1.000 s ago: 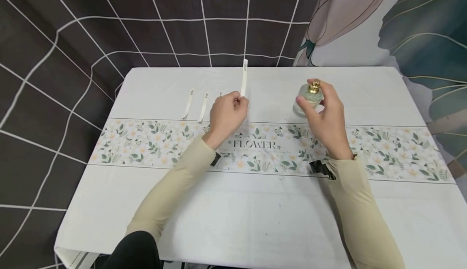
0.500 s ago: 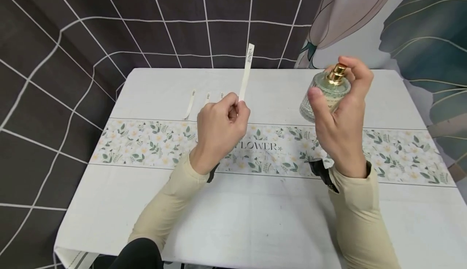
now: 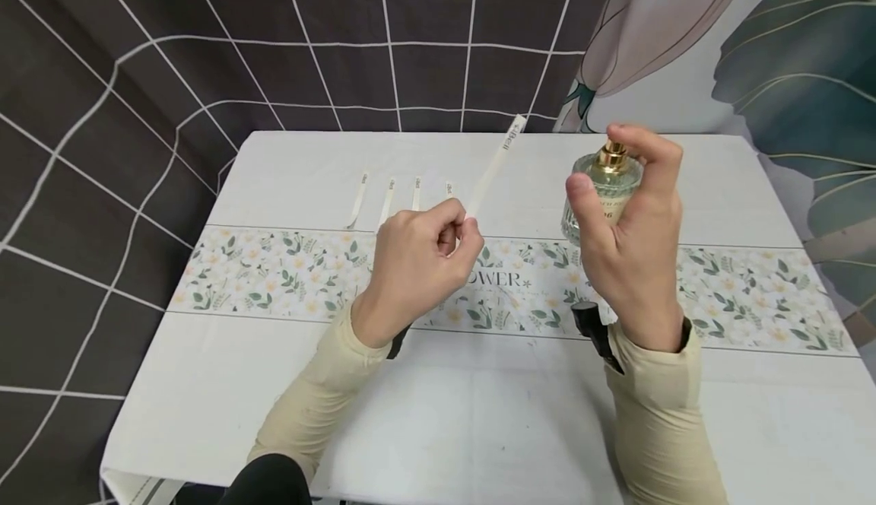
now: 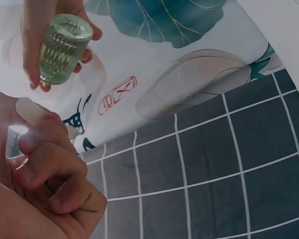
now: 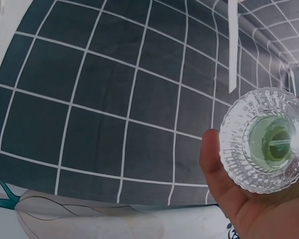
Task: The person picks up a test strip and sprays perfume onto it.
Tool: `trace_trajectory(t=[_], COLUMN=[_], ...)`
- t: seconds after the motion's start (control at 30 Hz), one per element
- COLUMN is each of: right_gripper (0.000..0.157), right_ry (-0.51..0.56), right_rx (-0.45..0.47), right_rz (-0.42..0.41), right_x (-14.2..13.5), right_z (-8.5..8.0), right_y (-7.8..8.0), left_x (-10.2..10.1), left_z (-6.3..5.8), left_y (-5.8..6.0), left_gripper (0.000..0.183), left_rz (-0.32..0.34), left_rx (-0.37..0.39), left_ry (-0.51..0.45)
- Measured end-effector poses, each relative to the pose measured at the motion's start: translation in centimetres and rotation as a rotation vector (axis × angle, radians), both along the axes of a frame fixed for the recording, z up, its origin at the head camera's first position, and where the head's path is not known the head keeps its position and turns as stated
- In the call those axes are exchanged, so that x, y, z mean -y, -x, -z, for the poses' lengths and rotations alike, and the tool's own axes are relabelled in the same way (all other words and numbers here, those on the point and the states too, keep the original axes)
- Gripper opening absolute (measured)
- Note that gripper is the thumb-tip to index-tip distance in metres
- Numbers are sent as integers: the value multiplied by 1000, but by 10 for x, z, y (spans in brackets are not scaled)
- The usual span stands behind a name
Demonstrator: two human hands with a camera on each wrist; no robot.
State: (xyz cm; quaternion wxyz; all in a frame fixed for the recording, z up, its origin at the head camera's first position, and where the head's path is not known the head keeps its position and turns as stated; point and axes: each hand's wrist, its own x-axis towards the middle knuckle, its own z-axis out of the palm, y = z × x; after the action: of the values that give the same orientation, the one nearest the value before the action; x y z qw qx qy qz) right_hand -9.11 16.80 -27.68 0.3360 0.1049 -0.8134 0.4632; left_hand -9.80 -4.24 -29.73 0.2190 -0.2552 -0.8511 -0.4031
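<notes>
My left hand (image 3: pixel 424 262) pinches the lower end of a white paper test strip (image 3: pixel 496 163), printed near its tip and slanting up to the right. In the right wrist view that strip (image 5: pixel 232 50) hangs near the bottle. A ribbed glass perfume bottle (image 3: pixel 602 185) with a gold spray top and pale green liquid is gripped by my right hand (image 3: pixel 633 246). One finger lies on the gold top. The strip's tip is apart from the bottle, to its left. The left wrist view shows the bottle (image 4: pixel 65 50) from below, beyond my curled left fingers (image 4: pixel 55 164).
Several more paper strips (image 3: pixel 358 201) lie in a row on the white tablecloth (image 3: pixel 301 163), partly behind my left hand. A floral printed band (image 3: pixel 274 269) crosses the table. Dark gridded cloth (image 3: pixel 356 33) hangs behind, with a leaf-patterned curtain (image 3: pixel 794 56) at the right.
The left hand has lifted the strip and tilted it rightward toward the bottle. The right hand has raised the bottle, then brought it slightly left, with a finger now on its spray top.
</notes>
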Motion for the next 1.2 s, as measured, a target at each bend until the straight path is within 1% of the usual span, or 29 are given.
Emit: trace_trajectory(t=[0.1,0.3,0.6,1.2], right_gripper=[40,41,40,39], right_ry=[-10,-36,-42,-55], right_rx=[10,27,17,50], right_rz=[4,4,-19,-21], right_x=[1,3,6,8], right_z=[1,3,5,6], right_y=[0,1,3,4], left_x=[-1,0,-2,-1], left_z=[1,1,1,2], left_y=[0,-2,-4,-5], left_gripper=[24,24,25,24], left_rz=[16,10,29,20], left_rx=[9,5,2,12], left_ry=[12,4,3,10])
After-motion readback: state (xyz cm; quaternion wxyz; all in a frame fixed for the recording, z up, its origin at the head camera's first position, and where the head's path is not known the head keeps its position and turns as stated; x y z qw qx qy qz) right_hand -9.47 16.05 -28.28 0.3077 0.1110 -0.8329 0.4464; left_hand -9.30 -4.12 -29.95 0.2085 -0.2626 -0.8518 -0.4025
